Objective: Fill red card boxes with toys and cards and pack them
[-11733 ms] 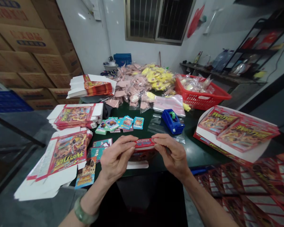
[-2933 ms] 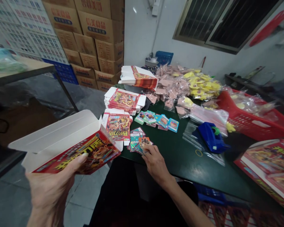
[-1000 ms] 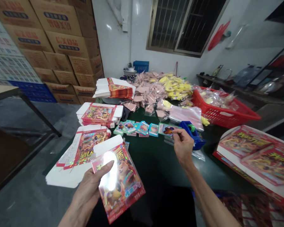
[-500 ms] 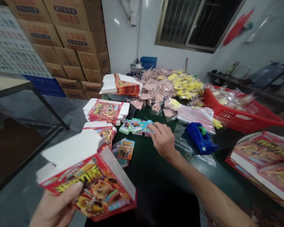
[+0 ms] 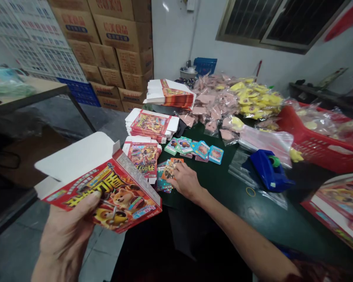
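Note:
My left hand (image 5: 73,219) grips a red printed cardboard box (image 5: 114,196), thumb on its front face. The box is tilted, its white flap (image 5: 73,158) standing up at the upper left. My right hand (image 5: 184,179) has its fingers closed at an orange picture card (image 5: 171,166) lying over teal shiny cards (image 5: 162,181) near the table's front edge. The fingers partly cover the orange card. Beyond that hand are stacks of green-edged cards (image 5: 184,145) and blue cards (image 5: 202,149). A blue card (image 5: 215,154) lies at their right end.
Flat red boxes (image 5: 144,154) are stacked left of the cards, with more piles behind. Bagged pink pieces (image 5: 214,102) and yellow pieces (image 5: 250,94) are heaped at the back. A blue tape dispenser (image 5: 269,170), red basket (image 5: 320,143) and rubber band (image 5: 250,191) are on the right.
My right hand has moved from the blue cards toward me and left, onto the orange card. A blue card at the row's right end now shows. My left hand still holds the box.

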Tool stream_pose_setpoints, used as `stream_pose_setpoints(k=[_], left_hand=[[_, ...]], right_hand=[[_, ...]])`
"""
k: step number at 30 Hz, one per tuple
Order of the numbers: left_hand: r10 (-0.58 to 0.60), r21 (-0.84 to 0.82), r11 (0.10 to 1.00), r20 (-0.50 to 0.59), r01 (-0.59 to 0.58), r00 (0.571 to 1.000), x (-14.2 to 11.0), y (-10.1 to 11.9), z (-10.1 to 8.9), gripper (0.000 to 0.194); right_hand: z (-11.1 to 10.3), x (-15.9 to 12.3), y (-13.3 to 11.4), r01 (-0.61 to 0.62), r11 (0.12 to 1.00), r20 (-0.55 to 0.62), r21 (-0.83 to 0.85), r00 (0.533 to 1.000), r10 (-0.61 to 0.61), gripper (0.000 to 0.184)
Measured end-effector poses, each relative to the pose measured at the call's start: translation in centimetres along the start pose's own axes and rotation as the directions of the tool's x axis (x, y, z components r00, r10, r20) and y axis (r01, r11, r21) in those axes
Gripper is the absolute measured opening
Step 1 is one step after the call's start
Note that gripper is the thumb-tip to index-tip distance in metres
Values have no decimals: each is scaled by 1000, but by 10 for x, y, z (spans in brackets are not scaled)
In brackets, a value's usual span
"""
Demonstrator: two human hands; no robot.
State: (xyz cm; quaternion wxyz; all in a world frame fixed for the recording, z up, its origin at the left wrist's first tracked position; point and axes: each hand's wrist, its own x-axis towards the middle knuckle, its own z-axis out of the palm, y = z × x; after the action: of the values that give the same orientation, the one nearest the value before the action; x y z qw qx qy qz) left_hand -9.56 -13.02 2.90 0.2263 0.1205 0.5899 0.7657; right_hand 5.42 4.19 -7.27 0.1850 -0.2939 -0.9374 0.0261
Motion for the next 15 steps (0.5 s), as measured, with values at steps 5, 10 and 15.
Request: stream_pose_setpoints(k=[5,10,15], left_hand=[[16,-24,1000,46,-14,999,-5,6,-3,51],[-38,-12,999,65,39,997,2,2,-17,57],[-68,48,997,224,59,972,0,-18,-9,56]], right_hand=[[-3,0,11,-29,995,-117,94,992,40,21],[-44,-2,49,-194,944,-328,265,903,278,25],[-92,-22,65,-219,866,-333,449,858,390,38]])
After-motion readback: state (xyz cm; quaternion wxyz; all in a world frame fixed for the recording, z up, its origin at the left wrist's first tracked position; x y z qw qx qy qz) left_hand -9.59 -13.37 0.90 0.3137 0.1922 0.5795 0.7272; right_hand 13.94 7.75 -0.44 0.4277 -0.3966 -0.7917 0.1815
